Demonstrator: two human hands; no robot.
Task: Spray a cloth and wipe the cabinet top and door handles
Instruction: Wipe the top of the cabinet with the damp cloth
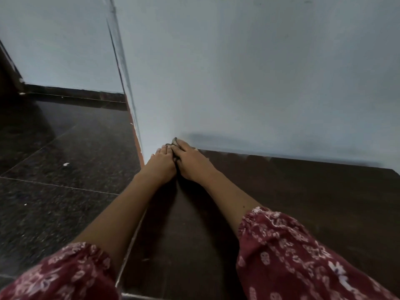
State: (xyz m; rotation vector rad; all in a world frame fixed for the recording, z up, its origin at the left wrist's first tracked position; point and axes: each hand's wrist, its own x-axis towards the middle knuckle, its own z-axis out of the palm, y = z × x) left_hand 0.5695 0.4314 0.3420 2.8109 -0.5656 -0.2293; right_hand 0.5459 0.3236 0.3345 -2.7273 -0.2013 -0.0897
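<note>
A dark wooden cabinet top fills the lower right of the head view and runs back to a pale blue wall. At its far left corner, against the wall, both hands press side by side on a small dark cloth, mostly hidden under the fingers. My left hand lies flat on the cloth's left part. My right hand covers its right part, with a ring on one finger. No spray bottle or door handles are in view.
The pale blue wall rises directly behind the cabinet top. To the left, far below, lies a dark speckled tile floor with a dark skirting. The cabinet's left edge drops off beside my left forearm.
</note>
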